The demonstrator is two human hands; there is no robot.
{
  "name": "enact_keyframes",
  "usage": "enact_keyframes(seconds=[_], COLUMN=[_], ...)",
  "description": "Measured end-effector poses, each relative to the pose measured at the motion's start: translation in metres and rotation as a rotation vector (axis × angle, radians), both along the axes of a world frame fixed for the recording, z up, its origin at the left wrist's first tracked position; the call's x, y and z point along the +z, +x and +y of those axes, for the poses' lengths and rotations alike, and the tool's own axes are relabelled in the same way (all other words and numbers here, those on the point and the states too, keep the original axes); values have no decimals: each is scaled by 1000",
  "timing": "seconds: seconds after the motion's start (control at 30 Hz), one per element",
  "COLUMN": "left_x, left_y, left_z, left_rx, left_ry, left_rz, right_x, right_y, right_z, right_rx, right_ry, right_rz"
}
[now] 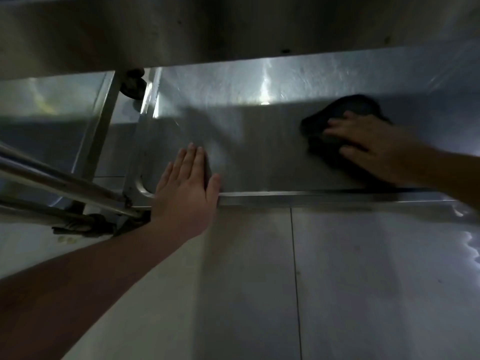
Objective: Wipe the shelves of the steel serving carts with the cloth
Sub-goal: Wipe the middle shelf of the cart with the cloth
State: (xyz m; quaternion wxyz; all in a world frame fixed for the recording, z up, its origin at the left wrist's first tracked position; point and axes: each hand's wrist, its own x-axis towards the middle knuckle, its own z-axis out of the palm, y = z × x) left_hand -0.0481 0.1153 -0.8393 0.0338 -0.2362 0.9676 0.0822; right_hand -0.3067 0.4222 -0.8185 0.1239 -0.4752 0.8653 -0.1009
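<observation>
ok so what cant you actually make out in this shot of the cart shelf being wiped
- Cloth, head view: motion-blurred and partly covered by the right hand; fabric and folds unreadable.
- Lower shelf, head view: the upper shelf hides its back, the frame's right edge cuts its end; dim light masks any dirt.
- Neighbouring cart, head view: cut off by the left edge.
- Left hand: its palm faces down, so contact underneath is unseen.

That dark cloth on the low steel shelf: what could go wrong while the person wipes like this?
The cloth is bunched under the right hand, so it may leave streaks or miss the far corners.

The left hand lies flat across the shelf's front rim, a thin metal edge that might dig into the palm if the person leans on it.

A second cart stands close on the left, so a hard push could bump the two together.
</observation>
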Motion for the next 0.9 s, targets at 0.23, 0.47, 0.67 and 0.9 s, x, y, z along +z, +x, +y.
enact_keyframes(seconds=[0.23,0.47,0.67,0.9], left_x=[0,-1,-1,-5], left_y=[0,0,-1,0], left_z=[2,3,2,0], left_rx=[22,8,4,-9], left_ry=[-6,17,42,32], left_rz=[2,-18,-8,2], right_x=[1,-2,-8,-1], right_y=[-62,46,56,-24], right_z=[-144,-224,-66,-5], right_rx=[-566,16,397,-301], right_ry=[93,21,11,1], right_rz=[16,21,25,64])
